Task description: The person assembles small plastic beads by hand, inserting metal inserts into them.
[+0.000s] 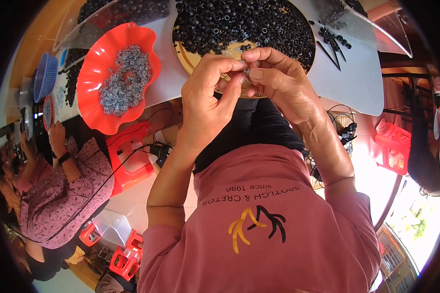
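Your left hand [205,95] and right hand [289,89] pinch narrowly around a small silvery piece [247,72], presumably for fine control; the gold tray [187,59] of black parts [220,23] lies just beyond them; the red dish [90,88] of silvery bits [123,88] left of them, seemingly for short reaches.

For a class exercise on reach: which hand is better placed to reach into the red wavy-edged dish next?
Probably the left hand: it is nearer the red dish, which lies to the person's left. The right hand is farther away. Both are close together over the round gold tray.
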{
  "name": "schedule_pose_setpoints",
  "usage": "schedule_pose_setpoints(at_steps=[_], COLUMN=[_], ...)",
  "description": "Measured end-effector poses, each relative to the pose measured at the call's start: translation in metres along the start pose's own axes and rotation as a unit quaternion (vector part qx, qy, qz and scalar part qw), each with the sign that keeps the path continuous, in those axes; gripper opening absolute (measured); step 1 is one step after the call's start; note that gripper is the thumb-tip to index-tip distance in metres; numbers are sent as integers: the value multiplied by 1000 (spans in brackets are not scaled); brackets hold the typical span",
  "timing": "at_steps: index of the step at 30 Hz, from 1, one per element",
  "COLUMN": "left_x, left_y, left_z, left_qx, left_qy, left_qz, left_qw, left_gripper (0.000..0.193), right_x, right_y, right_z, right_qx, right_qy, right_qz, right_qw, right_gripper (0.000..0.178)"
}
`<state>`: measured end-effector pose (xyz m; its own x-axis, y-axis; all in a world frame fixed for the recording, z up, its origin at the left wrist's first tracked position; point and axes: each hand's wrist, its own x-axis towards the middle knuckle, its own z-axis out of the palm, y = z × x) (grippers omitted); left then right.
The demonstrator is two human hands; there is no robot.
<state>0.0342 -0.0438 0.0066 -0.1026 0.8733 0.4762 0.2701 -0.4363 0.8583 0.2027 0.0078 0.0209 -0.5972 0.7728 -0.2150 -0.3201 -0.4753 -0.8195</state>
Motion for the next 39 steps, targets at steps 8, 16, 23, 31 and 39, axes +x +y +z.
schedule_pose_setpoints(at_steps=[8, 16, 23, 31, 39], left_x=[1, 4, 7, 7, 9], left_y=[5, 1, 3, -5, -24], left_z=[4, -8, -12, -5, -6], left_qx=[-41, -236, -172, -42, 26], left_qy=[23, -63, -92, -51, -39], left_qz=[-58, -260, -235, -52, 75], left_qw=[997, 934, 952, 996, 996], left_gripper=[11, 24, 16, 16, 22], right_x=[-1, 0, 0, 7, 15], right_y=[10, 3, -5, -2, 13], right_z=[2, -2, -4, -3, -8], right_qx=[-189, -373, -462, -178, -101], right_qy=[23, 22, -1, -4, 28], right_qz=[-175, -286, -312, -109, -102], right_qw=[966, 882, 830, 978, 989], right_gripper=[33, 38, 38, 40, 33])
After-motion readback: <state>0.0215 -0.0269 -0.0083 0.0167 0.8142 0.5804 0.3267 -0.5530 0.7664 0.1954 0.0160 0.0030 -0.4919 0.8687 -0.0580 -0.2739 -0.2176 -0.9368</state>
